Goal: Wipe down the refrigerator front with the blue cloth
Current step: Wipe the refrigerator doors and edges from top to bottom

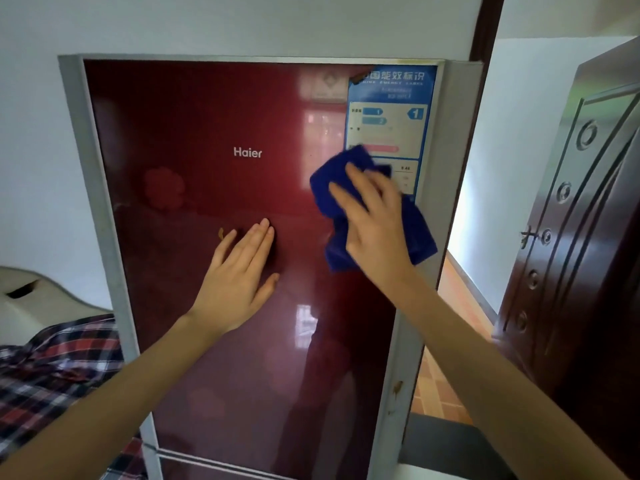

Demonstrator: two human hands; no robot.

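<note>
- Right fingers (pixel 349 199): straight, spread, flat on the blue cloth (pixel 356 159); no curl around it visible.
- Right hand (pixel 374 220) presses the cloth against the refrigerator front (pixel 194 126), right side of the upper door.
- Cloth is bunched and overlaps the lower left corner of the energy label (pixel 388 109).
- Left fingers (pixel 258 237): straight, held together, holding nothing.
- Left hand (pixel 239 275) lies palm-flat on the red door, below the Haier logo (pixel 247 152).
- Brown wooden door (pixel 581 237) to the right, plaid fabric (pixel 52 368) lower left.

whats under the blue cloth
The blue cloth, pressed by the right hand, covers red refrigerator door and the lower left of the energy label. Print there is hidden.
</note>
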